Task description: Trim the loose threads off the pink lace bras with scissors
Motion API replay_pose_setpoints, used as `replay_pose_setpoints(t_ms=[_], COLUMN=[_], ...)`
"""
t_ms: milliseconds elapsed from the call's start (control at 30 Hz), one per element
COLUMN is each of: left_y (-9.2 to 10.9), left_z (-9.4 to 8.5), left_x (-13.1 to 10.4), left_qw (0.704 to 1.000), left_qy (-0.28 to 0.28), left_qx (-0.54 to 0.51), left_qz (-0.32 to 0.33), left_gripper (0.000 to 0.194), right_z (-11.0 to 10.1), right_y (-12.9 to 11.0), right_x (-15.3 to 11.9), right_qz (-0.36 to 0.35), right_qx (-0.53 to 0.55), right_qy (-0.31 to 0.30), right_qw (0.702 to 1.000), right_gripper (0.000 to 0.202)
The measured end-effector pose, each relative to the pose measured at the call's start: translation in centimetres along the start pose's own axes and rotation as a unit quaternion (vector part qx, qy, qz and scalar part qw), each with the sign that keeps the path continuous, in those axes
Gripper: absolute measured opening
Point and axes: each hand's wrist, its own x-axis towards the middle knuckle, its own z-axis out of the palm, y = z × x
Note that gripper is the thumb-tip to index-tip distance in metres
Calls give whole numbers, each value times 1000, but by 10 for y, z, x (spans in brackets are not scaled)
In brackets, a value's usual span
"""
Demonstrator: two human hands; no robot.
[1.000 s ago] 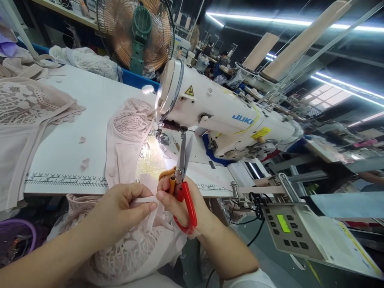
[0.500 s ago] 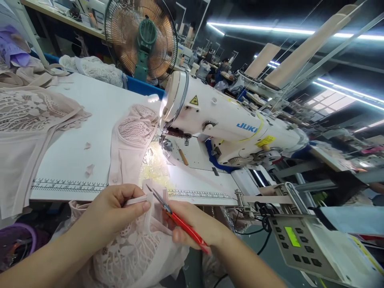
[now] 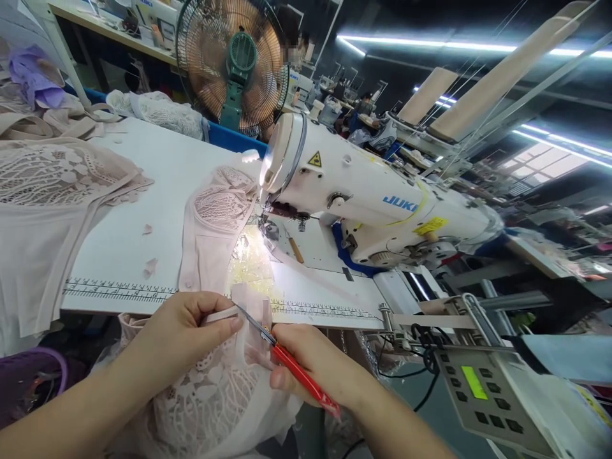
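My left hand (image 3: pixel 191 325) pinches a narrow pale strip at the edge of a pink lace garment (image 3: pixel 205 408), which hangs below the table's front edge. My right hand (image 3: pixel 310 357) is closed around red-handled scissors (image 3: pixel 299 370); their metal blades point up and left, with the tips beside my left fingertips at the strip. The blades look nearly together. Another lace piece (image 3: pixel 205 223) lies on the table by the needle area of the white sewing machine (image 3: pixel 354 178).
A stack of lace garments (image 3: pixel 52 191) covers the table's left side. Behind stands a fan (image 3: pixel 234 64). A control panel (image 3: pixel 478 389) is at the lower right, and a purple basket (image 3: pixel 57 366) at the lower left. A ruler strip (image 3: pixel 119 290) runs along the front edge.
The scissor blades have come closer together at the strip beside my left fingers. The whole view has shifted slightly, with the scene a little further right.
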Motion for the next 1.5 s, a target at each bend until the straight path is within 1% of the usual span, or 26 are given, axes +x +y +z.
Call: replay_pose_setpoints(t_ms=[33, 100, 200, 400, 667, 800, 967, 1133, 1367, 1500], left_y=[0, -1, -2, 0, -2, 1, 7, 6, 9, 9], left_z=[1, 1, 0, -1, -4, -4, -3, -3, -1, -1], left_x=[0, 1, 5, 7, 7, 8, 6, 7, 7, 6], left_qw=[1000, 1000, 999, 999, 998, 997, 996, 995, 995, 994], left_qy=[1, -15, -36, -37, -54, -67, -70, -72, -64, -61], left_qx=[3, 10, 17, 14, -10, -24, -42, -52, -59, -69], left_qz=[-1, -11, -22, -20, -33, -41, -45, -39, -52, -51], left_gripper=[31, 32, 33, 32, 31, 32, 36, 35, 35, 33], right_z=[0, 0, -3, -9, -8, -7, -6, -4, -6, -8], right_y=[0, 1, 4, 3, 0, -1, -2, 0, 2, 2], right_x=[-1, -2, -3, 0, 0, -2, -1, 0, 0, -1], right_qz=[1, 4, -1, 9, 11, 15, 14, 11, 22, 21], right_qx=[-2, -11, -30, -65, -51, -29, -15, -6, -31, -30], right_qy=[4, 4, -17, -20, -21, -22, -19, -10, -28, -27], right_qw=[1000, 1000, 999, 998, 998, 999, 1000, 1000, 999, 999], right_gripper=[63, 59, 53, 52, 47, 50, 56, 59, 52, 48])
